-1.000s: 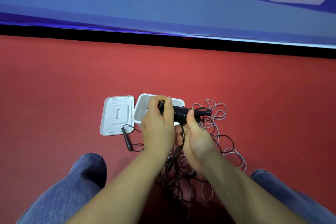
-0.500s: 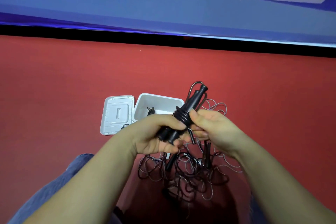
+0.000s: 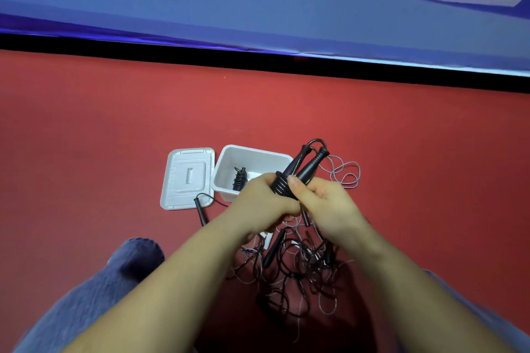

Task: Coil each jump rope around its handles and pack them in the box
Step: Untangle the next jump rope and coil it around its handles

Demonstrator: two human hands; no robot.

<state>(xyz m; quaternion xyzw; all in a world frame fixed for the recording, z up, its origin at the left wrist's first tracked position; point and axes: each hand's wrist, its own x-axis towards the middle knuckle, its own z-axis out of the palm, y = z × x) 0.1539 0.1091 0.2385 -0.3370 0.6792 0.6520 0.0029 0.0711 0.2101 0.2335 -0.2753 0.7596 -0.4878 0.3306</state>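
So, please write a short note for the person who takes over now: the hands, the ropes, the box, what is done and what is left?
Left hand: grips the handles of one rope at the coiled part.
Right hand: grips the same handles, thumb on the coil.
Box: open on the floor, one coiled rope inside. Lid lies left of it.
Done: one rope packed; this one partly coiled.
Left: finish it, pack it, then the tangled pile and the loose handle by the lid.

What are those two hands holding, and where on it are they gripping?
Both hands grip one jump rope. The left hand holds the lower ends of its paired black handles; the right hand pinches the coiled cord around their middle.
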